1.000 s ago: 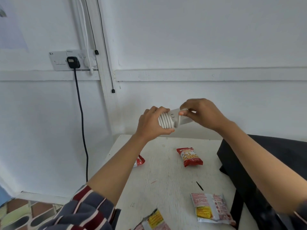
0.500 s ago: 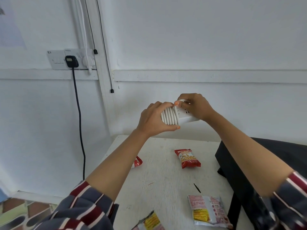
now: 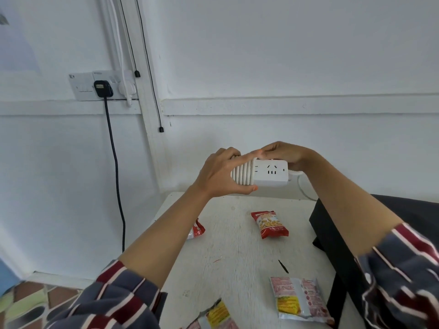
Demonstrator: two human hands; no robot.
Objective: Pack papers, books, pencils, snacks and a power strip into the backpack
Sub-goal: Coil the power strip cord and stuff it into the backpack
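Both hands are raised over the table's [image 3: 237, 257] far edge and hold the strip [image 3: 270, 173] between them, clear of the top. Left hand [image 3: 221, 174] grips the end wrapped in cord [image 3: 242, 174], thumb beneath, fingers over. Right hand [image 3: 282, 155] is curled over the top and back of the other end. A loose length of cord trails behind the right forearm [image 3: 344, 205], so winding appears unfinished.

Progress, as judged: strip not yet packed. Backpack [image 3: 332, 238] lies along the table's right edge. Four snacks are out:
- red packet [image 3: 269, 224], mid-table toward the far edge
- second red packet [image 3: 196, 230], at the left edge
- pink packet [image 3: 298, 298], beside the backpack toward the near edge
- yellow packet [image 3: 213, 317], at the near edge

No papers or books show on the table; whether they are packed cannot be told.

Obscured: backpack opening and contents not visible, and the right sleeve [image 3: 403, 281] covers part of it. Left forearm [image 3: 161, 241] half hides the second red packet. Frame cuts the yellow packet. Dark sliver [image 3: 282, 265] mid-table may be a pencil stub or a mark; too small to say.
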